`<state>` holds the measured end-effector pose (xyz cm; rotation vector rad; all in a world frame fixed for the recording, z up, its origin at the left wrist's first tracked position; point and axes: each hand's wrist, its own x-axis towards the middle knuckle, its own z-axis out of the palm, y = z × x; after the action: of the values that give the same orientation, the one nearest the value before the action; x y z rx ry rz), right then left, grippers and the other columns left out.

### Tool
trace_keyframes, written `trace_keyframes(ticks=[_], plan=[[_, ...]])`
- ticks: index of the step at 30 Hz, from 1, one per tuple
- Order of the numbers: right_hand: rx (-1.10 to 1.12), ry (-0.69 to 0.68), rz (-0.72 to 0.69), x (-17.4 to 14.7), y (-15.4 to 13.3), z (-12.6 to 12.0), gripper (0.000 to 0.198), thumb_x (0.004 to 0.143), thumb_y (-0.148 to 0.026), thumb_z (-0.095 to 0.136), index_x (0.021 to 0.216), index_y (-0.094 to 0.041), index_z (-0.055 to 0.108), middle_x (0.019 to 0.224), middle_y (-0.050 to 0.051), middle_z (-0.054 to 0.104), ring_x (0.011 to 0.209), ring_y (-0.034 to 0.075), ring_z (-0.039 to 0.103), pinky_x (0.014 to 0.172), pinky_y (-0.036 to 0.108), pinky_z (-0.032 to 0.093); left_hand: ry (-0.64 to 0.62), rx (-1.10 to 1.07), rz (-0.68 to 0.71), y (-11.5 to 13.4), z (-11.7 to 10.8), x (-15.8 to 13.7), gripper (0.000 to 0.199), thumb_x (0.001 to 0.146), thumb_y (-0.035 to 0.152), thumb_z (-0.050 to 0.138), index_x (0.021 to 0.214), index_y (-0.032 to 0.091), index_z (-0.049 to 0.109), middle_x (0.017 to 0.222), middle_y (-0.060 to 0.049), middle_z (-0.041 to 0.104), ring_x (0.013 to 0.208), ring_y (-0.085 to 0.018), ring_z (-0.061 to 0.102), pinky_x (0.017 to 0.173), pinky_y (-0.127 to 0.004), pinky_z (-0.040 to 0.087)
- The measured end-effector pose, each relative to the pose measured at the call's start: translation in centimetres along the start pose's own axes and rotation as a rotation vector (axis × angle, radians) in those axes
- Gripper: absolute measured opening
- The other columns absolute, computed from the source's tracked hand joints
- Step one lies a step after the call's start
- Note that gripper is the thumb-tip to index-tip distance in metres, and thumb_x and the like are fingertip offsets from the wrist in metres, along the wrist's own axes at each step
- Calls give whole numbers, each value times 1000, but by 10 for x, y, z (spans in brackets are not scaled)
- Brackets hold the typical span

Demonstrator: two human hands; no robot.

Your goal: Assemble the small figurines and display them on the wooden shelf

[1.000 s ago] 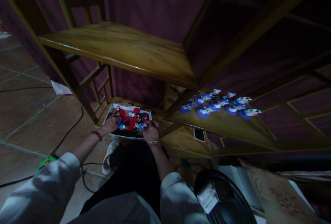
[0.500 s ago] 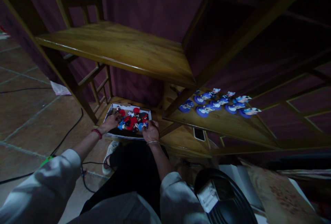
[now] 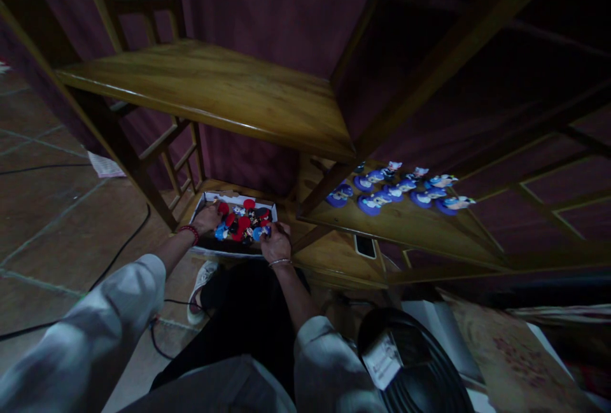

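Dark purple curtain [image 3: 233, 152] hangs behind a wooden rack, and the light is dim. Near the left end of its lower shelf [image 3: 329, 257] sits a shallow open box [image 3: 224, 252], holding a jumble of small figurines [image 3: 243, 225] with red, blue and black parts. They are probably light, stiff plastic, slick on the discs; thin limbs or hair could snap, so the round base or thick body looks the safest hold. The box itself seems to be thin card, best taken by opposite walls.

The left hand [image 3: 206, 218] reaches over the box's left edge, fingers bent downward; I cannot tell whether they grasp anything. At the near right corner, the right hand [image 3: 277, 244] has its fingers curled beside 1 blue figurine [image 3: 258, 233]; whether they pinch it is hidden.

Farther right, a phone [image 3: 365, 246] lies near the lower shelf's right end. Above it, purple-based figurines [image 3: 375, 202] stand in 2 rough rows along the side shelf [image 3: 429, 235].
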<state>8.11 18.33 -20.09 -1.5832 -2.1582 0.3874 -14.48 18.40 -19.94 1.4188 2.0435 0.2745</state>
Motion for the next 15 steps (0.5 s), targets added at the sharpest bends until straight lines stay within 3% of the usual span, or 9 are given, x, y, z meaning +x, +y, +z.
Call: trace_keyframes(ticks=[10, 15], plan=[[1, -21, -16, 1, 0, 0, 25, 70, -19, 53, 94, -20, 61, 88, 7, 58, 109, 20, 43, 91, 27, 38, 48, 71, -2, -3, 3, 5, 36, 82, 19, 36, 117, 16, 47, 81, -6, 67, 69, -15, 63, 68, -23, 46], [0, -32, -15, 0, 0, -1, 25, 70, -18, 54, 94, -20, 60, 88, 7, 59, 110, 20, 42, 92, 26, 37, 147, 69, 73, -6, 3, 6, 34, 80, 24, 44, 112, 17, 52, 90, -6, 66, 82, -15, 61, 75, -22, 44]])
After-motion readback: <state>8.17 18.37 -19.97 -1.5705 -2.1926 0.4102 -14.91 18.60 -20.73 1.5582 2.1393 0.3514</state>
